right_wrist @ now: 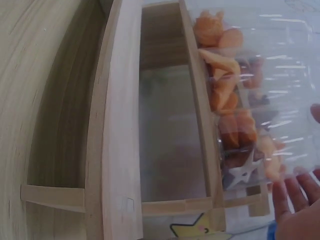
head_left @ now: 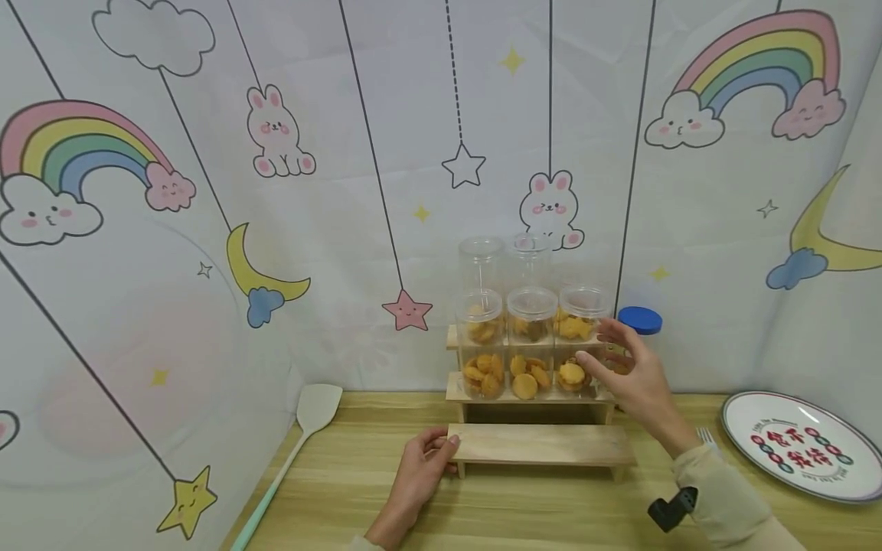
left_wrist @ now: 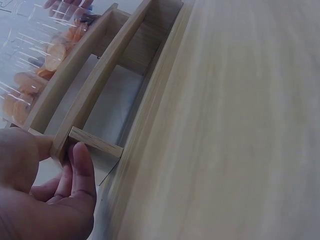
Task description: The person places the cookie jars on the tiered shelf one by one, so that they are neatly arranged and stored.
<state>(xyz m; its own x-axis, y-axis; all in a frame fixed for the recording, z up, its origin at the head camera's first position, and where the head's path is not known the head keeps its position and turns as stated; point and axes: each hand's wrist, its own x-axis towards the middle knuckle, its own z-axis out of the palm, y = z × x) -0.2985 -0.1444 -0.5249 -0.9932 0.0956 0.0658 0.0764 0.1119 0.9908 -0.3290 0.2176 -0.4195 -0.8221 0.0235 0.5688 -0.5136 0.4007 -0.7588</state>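
A three-step wooden display shelf [head_left: 544, 444] stands on the table with clear jars on its upper steps. My left hand [head_left: 422, 468] pinches the left end of the lowest step, thumb above and fingers below the board, as the left wrist view also shows. Beside the right-hand jar of the middle step [head_left: 573, 375], which holds cookies, is my right hand [head_left: 637, 375], thumb and fingers spread apart. In the right wrist view its fingers [right_wrist: 295, 192] are right at the jar's side. Two more cookie jars, a left one [head_left: 482, 367] and a middle one [head_left: 530, 367], stand in that row.
Behind stand taller clear jars [head_left: 482, 264] on the top step. A blue-lidded jar [head_left: 639, 321] is at the shelf's right. A white plate [head_left: 802, 451] and a fork [head_left: 706, 438] lie to the right, a spatula [head_left: 303, 428] to the left. A printed backdrop [head_left: 344, 214] rises behind.
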